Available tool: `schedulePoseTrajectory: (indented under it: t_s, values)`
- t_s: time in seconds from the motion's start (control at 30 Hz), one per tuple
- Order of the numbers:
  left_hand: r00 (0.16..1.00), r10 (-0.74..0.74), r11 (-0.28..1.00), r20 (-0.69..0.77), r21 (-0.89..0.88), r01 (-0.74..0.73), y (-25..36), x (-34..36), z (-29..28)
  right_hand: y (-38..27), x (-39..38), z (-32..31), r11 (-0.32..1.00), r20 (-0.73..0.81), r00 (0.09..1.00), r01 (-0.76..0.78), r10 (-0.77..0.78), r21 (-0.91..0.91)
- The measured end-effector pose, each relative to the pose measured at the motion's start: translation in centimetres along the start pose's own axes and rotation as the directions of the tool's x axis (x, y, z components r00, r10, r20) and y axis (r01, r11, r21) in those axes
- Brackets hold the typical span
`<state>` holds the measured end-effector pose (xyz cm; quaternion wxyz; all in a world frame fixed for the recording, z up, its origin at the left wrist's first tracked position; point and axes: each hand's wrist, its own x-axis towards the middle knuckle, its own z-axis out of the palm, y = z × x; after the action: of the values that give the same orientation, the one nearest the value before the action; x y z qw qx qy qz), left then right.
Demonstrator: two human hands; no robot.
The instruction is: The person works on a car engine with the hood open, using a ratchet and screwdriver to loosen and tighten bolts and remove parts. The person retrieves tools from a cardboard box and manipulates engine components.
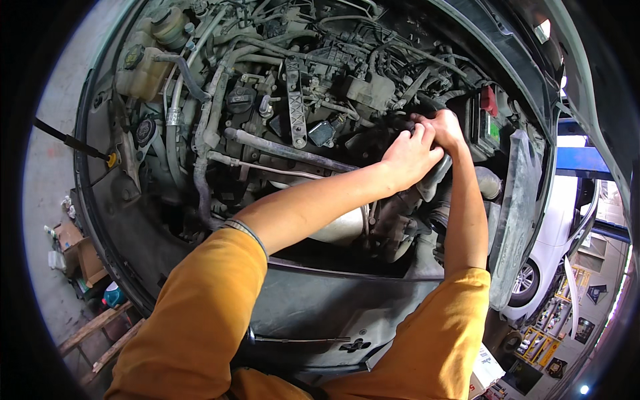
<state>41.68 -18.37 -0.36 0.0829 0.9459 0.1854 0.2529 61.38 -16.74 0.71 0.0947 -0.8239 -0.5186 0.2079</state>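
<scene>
Both my hands are close together deep in a car's engine bay, at the right side of the engine. My left hand [412, 157] reaches across with its fingers curled over a black rubber hose [431, 104]. Right beside it, my right hand [445, 128] is bent round the same hose, its fingertips near those of the left. The spot where the fingers meet is partly hidden by the hands themselves. A dark curved duct [437, 179] runs just below them. To their left sits a dusty engine [293, 100] with a perforated metal bracket [296, 107].
A battery [483, 123] with a red terminal cover [489, 100] stands right of my hands. A translucent coolant tank [143, 73] is at the far left. The front panel [320, 307] lies between me and the engine. A hood prop rod [73, 143] rises at left; a white car [547, 247] stands beyond.
</scene>
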Motion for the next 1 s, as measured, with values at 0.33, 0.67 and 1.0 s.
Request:
schedulePoseTrajectory:
  t_s: [0.33, 0.67, 1.0]
  values:
    - [0.955, -0.06, 0.989, 0.292, 0.144, 0.018, 1.0, 1.0, 1.6, -3.2, -1.6, -1.1, 0.971, 0.056, 0.985, -0.167, 0.16, 0.172]
    - [0.981, -0.103, 0.982, 0.167, 0.173, 0.074, 2.4, -2.0, 1.4, -4.2, -2.4, -1.8, 0.985, 0.046, 0.984, -0.172, 0.171, 0.02]
    - [0.975, 0.145, 0.988, 0.166, 0.029, -0.152, 0.4, -2.8, 2.2, -3.5, -3.3, -1.1, 0.942, 0.008, 0.993, -0.118, 0.121, 0.315]
